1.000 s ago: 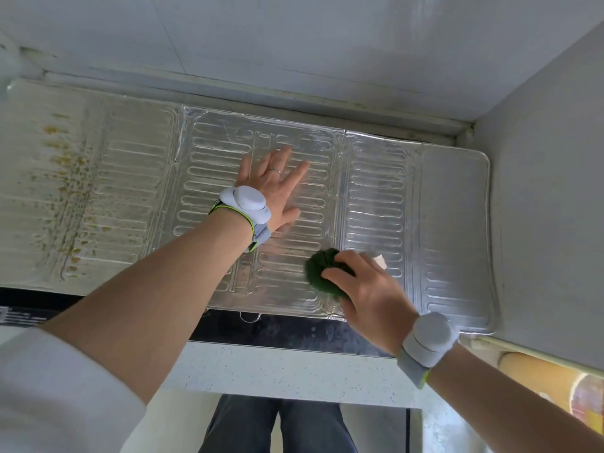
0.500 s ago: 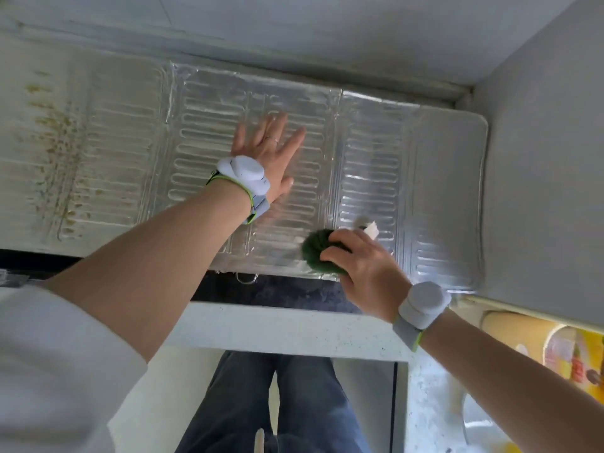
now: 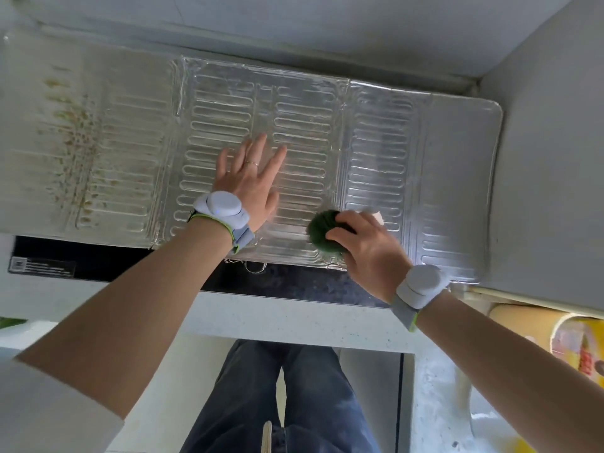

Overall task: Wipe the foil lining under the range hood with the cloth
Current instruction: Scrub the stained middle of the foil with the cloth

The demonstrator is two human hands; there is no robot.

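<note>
left hand [image 3: 250,188] on foil lining [image 3: 385,132], cloth [image 3: 323,232] right

A speckled white worktop [image 3: 294,325] runs across the lower middle of the scene, a glossy black cooktop [image 3: 294,282] set into it along its far edge. At the cooktop's left end sits a small white label [image 3: 41,265] with fine print too small to read. Below the worktop, blue jeans [image 3: 294,397] fill the gap. To the worktop's right, a yellow packet [image 3: 575,348] lies beside a pale grey wall [image 3: 555,158].
</note>
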